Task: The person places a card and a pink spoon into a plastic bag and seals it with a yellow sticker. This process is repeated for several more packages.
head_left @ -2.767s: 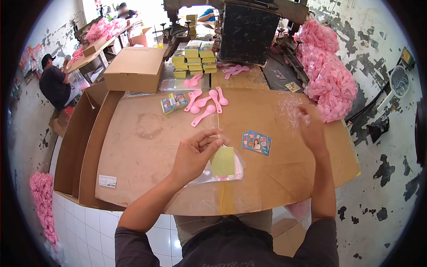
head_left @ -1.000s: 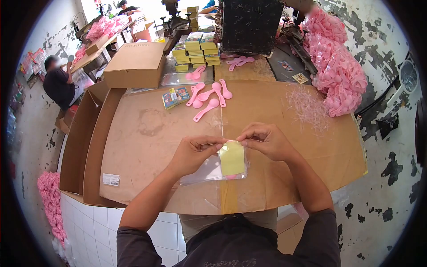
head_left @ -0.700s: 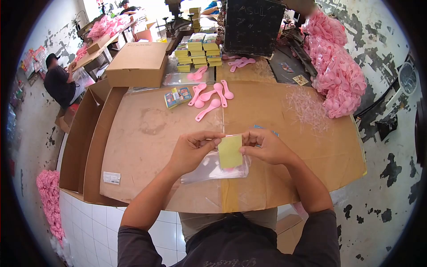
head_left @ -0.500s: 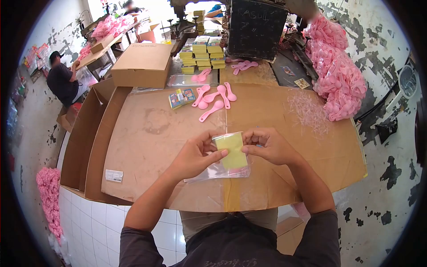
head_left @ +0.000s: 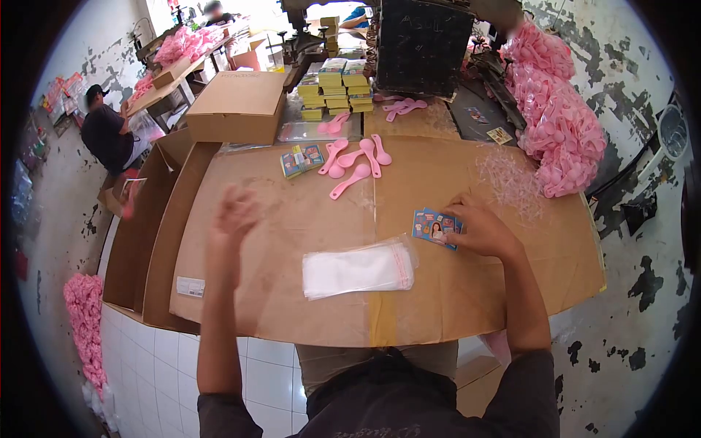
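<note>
My right hand (head_left: pixel 478 225) is closed on the near edge of a few blue printed cards (head_left: pixel 434 228), low over the cardboard on the right. My left hand (head_left: pixel 235 212) is up over the left part of the table; motion smears its fingers, and I see nothing held in it. Between the two lies a flat stack of clear plastic bags (head_left: pixel 356 271). Farther back are several pink plastic spoons (head_left: pixel 358 179) beside a banded bundle of cards (head_left: pixel 301 160).
Open cardboard box (head_left: pixel 135 252) along the left edge; closed carton (head_left: pixel 237 106) behind it. Stacked cards (head_left: pixel 332 91) and a black machine (head_left: pixel 420 47) stand at the back. Bagged pink spoons (head_left: pixel 562 139) and plastic scraps (head_left: pixel 511 179) are at right. Another person (head_left: pixel 109 135) sits far left.
My hands have moved apart, the left going left and up, the right going right. The yellow card in clear plastic they held is gone from between them; blue cards now show in the right hand.
</note>
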Tool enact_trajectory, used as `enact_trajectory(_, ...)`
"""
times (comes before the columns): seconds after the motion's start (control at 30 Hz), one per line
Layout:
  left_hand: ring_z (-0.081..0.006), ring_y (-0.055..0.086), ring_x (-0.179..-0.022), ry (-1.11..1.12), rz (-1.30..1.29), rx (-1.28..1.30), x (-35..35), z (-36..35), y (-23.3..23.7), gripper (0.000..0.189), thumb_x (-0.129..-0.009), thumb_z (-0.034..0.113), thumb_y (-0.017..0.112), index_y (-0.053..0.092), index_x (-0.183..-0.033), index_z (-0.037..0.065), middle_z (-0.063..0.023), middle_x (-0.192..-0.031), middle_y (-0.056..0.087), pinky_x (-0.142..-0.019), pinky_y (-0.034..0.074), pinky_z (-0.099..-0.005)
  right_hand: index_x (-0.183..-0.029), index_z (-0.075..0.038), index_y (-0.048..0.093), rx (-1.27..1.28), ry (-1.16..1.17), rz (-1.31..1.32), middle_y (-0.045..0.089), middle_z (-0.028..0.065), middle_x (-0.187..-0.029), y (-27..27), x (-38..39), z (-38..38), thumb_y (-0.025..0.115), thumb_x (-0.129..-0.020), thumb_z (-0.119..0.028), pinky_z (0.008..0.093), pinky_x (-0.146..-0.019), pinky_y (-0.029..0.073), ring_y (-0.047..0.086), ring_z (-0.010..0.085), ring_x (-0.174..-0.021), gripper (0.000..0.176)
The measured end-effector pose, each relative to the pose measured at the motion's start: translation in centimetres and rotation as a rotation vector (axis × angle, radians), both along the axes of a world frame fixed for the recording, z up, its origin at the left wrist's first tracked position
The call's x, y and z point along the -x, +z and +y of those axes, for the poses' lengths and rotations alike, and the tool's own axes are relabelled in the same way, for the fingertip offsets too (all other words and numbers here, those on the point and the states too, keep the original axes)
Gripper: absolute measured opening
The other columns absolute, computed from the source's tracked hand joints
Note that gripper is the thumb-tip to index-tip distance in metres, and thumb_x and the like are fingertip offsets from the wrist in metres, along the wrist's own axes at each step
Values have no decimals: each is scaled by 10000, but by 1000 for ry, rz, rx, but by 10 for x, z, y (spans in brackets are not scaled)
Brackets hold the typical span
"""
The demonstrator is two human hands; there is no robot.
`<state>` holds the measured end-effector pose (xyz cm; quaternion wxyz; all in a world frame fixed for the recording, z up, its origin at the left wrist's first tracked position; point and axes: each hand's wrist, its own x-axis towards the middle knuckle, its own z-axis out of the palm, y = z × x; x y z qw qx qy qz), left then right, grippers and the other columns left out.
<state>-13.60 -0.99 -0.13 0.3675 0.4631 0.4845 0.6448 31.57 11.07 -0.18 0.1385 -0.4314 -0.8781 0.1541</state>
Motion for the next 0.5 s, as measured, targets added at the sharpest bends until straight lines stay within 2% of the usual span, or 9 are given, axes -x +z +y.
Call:
enact_trajectory(0.03,-214,621,-1215,-56,181,93,-25,5,0,559,-987,288,684,525,-1463,41,-108,-1387,621,-1024,486,-364,-1169,-5,700,13,-9,9,636,161,-1217,-5,-1,3,822,-801,-192,423,-987,485,604,325,-1164,430)
enact_trajectory(0.1,-236,655,-1066,-273,581,140,-65,15,-1,479,-904,144,757,630,-1349,17,-127,-1277,661,-955,529,-398,-1128,-2,694,42,-34,67,648,156,-1183,-10,-2,6,819,-799,-166,412,-969,489,617,315,-1123,389)
enact_trajectory(0.13,-247,657,-1082,-336,744,77,-86,17,2,422,-883,215,796,692,-1242,16,-140,-1246,657,-934,525,-382,-1102,-2,690,59,-50,117,659,148,-1152,-11,-3,7,811,-805,-146,400,-956,492,628,303,-1089,352)
enact_trajectory(0.17,-231,652,-1046,-342,814,43,-103,22,-6,387,-877,177,793,700,-1231,52,-107,-1162,665,-925,520,-362,-1076,-1,686,76,-65,167,669,141,-1122,-12,-3,7,804,-812,-126,388,-943,495,639,291,-1054,315)
enact_trajectory(0.27,-252,657,-1007,-414,1147,-23,-125,42,-22,341,-861,159,798,709,-1168,40,-122,-1102,651,-902,528,-373,-1027,-5,664,256,-143,332,688,87,-1005,-14,-3,11,770,-852,-87,342,-878,501,643,207,-935,221)
enact_trajectory(0.3,-271,649,-1003,-402,1130,-6,-129,47,-22,307,-848,167,806,709,-1106,32,-121,-1033,644,-902,522,-385,-1033,-6,662,264,-137,364,686,70,-982,-14,-3,12,753,-871,-78,330,-858,500,634,181,-917,199)
enact_trajectory(0.37,-268,650,-968,-486,973,134,-126,57,-23,271,-846,175,811,713,-1055,32,-112,-1010,648,-884,525,-386,-1045,-9,659,282,-131,433,682,37,-937,-14,-4,10,719,-909,-59,307,-818,497,616,129,-881,157)
enact_trajectory(0.5,-287,641,-889,-475,690,243,-132,55,-17,215,-825,173,814,705,-953,40,-95,-889,643,-813,520,-401,-1052,-9,651,392,-70,711,668,30,-1007,-15,2,5,696,-935,-41,294,-821,510,619,107,-921,129)
